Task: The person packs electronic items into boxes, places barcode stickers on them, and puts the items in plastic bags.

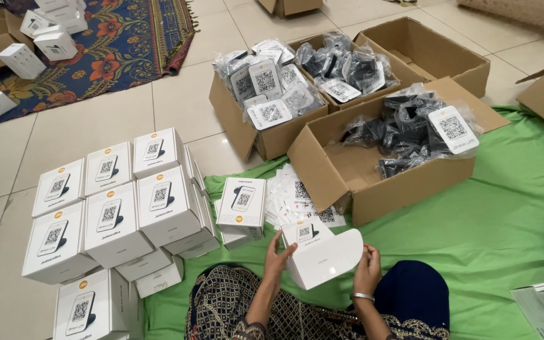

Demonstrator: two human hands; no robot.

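Observation:
A small white cardboard box (322, 255) with its lid flap up sits between my two hands, just above my lap. My left hand (277, 257) grips its left side with fingers spread along the edge. My right hand (368, 267), with a metal bangle on the wrist, holds the right side. A printed square code shows on the box's raised flap.
A stack of closed white boxes (114, 214) stands at the left on the tile floor. One white box (242, 203) and loose cards (297, 195) lie ahead on the green cloth (505, 226). Open brown cartons (347, 173) of bagged black devices sit beyond.

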